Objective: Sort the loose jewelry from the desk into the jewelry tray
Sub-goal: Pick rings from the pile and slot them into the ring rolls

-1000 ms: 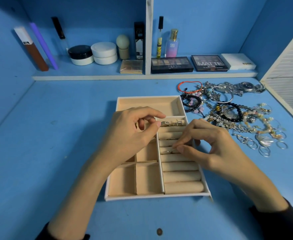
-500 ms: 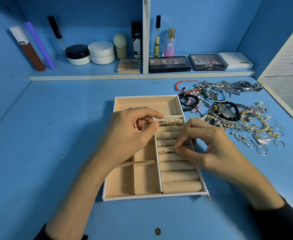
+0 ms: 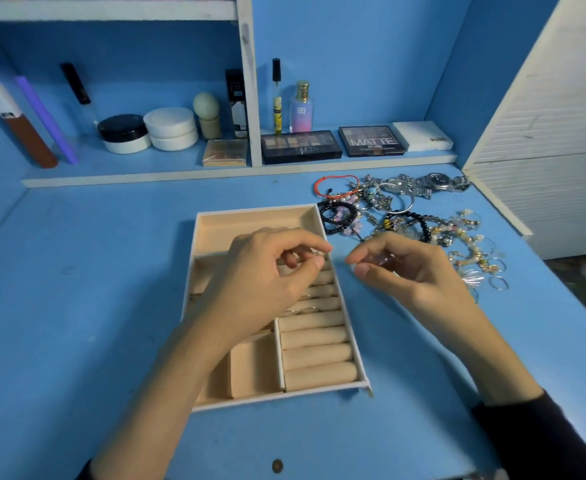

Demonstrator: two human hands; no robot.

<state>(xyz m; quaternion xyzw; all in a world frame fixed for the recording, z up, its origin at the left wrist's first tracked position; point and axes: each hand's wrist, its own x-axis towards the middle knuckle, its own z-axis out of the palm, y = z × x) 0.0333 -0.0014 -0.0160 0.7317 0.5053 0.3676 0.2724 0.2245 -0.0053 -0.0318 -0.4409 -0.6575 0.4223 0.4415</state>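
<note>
Just outside tray (image 3: 250,210) edge, right hand (image 3: 419,275).

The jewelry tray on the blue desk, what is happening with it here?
A person is sorting jewelry. The left hand hovers over the ring rolls of the beige jewelry tray, its fingers curled; whether it pinches a ring is unclear. A few rings sit between the rolls. The right hand, fingers also curled, is beside the tray's right edge, near the pile of bracelets, watches and rings on the blue desk.
</note>
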